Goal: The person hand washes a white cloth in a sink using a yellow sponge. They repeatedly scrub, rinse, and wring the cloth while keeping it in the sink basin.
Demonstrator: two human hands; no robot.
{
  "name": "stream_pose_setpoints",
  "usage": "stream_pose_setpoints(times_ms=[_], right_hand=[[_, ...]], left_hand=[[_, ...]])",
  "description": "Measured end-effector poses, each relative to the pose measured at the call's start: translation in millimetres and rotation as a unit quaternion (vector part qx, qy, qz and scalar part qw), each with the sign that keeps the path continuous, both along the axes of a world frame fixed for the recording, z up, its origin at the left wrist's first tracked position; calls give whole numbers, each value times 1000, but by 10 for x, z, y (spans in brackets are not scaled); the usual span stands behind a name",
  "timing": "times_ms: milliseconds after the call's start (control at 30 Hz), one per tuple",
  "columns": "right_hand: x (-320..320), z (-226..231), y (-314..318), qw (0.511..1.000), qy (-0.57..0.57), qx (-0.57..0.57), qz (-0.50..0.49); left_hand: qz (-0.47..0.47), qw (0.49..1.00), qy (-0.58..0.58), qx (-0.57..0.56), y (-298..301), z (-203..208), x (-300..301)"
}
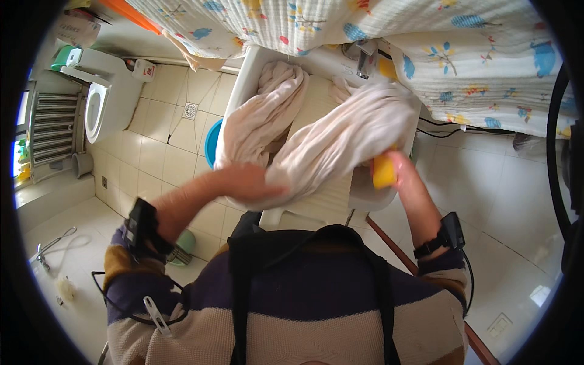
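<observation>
One pale cloth: bunched over the washbasin toward 12 o'clock; upper-right folds motion-blurred, washboard partly covered.
Left hand: blurred at the cloth's 8 o'clock edge; finger opening and hold cannot be told.
Right hand: closed around a yellow block at 4 o'clock; fingertips indistinct.
Blue basin: mostly hidden.

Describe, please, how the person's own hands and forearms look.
The left hand and right hand are ungloved. Knitted sleeves show dark purple and brown bands, leaving the forearms partly bare. A black device is strapped to each, with black cable nearby.
</observation>
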State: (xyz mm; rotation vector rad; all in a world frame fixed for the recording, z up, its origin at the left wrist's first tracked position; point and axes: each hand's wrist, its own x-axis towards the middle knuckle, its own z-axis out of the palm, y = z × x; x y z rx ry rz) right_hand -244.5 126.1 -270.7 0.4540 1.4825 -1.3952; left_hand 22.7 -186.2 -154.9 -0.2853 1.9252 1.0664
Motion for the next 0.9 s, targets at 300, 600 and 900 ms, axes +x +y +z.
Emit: stream_pose_setpoints(times_ms=[300, 600, 900], right_hand=[[1070, 839, -1177, 751, 574, -111, 307], [35, -778, -1232, 412, 720, 62, 556], [727, -642, -2078, 486, 701, 115, 509]], left_hand=[[-120, 988, 74, 63, 52, -178, 250], [66, 992, 102, 31, -50, -433, 627], [30, 996, 85, 3, -83, -485, 570]])
